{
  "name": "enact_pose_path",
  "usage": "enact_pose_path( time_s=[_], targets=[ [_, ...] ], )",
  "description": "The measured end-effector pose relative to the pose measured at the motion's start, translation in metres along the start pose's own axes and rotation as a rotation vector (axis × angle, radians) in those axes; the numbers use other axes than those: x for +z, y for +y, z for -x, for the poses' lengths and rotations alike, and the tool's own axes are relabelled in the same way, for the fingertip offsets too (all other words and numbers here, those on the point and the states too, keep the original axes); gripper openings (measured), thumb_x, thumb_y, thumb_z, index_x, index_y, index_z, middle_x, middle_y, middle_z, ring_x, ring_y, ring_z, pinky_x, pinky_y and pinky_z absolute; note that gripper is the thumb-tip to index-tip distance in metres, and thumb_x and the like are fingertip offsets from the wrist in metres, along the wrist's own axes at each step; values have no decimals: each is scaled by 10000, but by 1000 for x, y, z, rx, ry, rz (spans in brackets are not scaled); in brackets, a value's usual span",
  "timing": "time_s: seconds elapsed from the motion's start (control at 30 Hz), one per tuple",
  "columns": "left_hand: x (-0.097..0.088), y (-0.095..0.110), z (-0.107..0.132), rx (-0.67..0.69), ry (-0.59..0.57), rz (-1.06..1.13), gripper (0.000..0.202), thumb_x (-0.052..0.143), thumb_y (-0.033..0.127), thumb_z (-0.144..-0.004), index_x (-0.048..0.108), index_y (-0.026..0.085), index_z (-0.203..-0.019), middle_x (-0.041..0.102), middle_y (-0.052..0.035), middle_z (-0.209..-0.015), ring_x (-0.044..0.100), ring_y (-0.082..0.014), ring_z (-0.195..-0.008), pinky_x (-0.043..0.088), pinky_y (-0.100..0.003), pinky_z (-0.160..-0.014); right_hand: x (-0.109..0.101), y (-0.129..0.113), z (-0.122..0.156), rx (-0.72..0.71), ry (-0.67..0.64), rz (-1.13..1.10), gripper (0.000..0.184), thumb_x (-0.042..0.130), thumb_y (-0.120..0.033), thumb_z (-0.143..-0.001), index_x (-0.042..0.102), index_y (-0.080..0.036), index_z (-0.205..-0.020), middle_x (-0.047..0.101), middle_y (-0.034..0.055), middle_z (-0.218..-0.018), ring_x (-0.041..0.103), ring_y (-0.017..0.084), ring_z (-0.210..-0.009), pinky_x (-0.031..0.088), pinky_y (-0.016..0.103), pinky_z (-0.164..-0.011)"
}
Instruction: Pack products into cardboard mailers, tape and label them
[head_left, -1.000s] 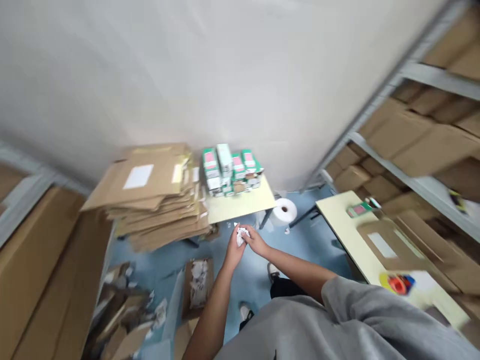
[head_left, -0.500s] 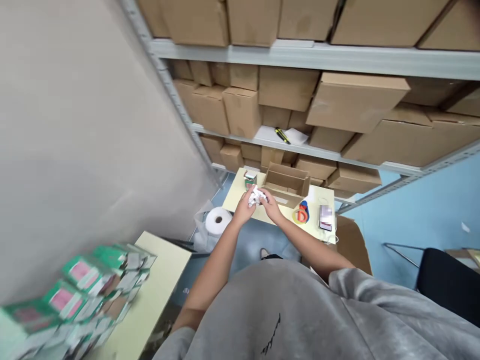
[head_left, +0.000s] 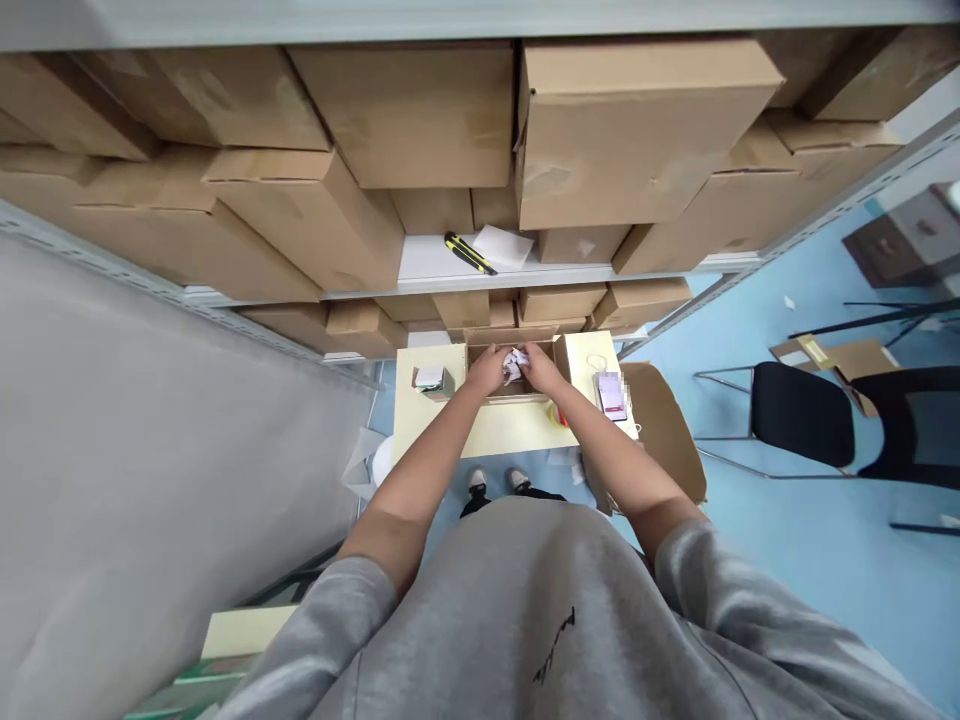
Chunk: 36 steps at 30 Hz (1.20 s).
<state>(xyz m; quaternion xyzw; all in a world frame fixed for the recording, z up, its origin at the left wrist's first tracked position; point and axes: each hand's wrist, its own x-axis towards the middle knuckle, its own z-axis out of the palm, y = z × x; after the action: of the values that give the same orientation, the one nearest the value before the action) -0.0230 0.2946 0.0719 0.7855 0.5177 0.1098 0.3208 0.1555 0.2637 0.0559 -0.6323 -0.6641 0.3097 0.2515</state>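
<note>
Head view, sole entry. We record a crumpled white paper, loosely balled, held over the mouth of an open cardboard carton. The person's left hand and right hand are curled and pressed in toward each other, gripping the paper from either side; exactly which fingers bear on it we cannot tell. The carton stands on a pale yellow table, with a small packaged box beside it on the left. To the right lie a phone, its screen blurred, and a partly hidden tape dispenser. Above, a yellow-and-black utility knife lies on a steel shelf near a sheet of white paper.

Risks, in our judgement: the loose ball could spring open or slip from the hands, landing on the table or floor instead of in the carton. Stacked cartons overhang the work area, so a raised elbow could nudge them. The knife sits near the shelf's edge and could fall if that shelf is bumped.
</note>
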Motion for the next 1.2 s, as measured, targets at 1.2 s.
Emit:
enact_pose_path(
  time_s=[1.2],
  targets=[
    [24,-172,113,-213,669,418,678,413,478,-1091,287,152,-1672,413,-190,-1684,370,-257,-1590,316,-446,-1307,169,-141,-52,-133,-343,332,329,601,-65,-957,577,-159,-1272,611,194,-1384,479,326,-1340,477,504,-1122]
  ],
)
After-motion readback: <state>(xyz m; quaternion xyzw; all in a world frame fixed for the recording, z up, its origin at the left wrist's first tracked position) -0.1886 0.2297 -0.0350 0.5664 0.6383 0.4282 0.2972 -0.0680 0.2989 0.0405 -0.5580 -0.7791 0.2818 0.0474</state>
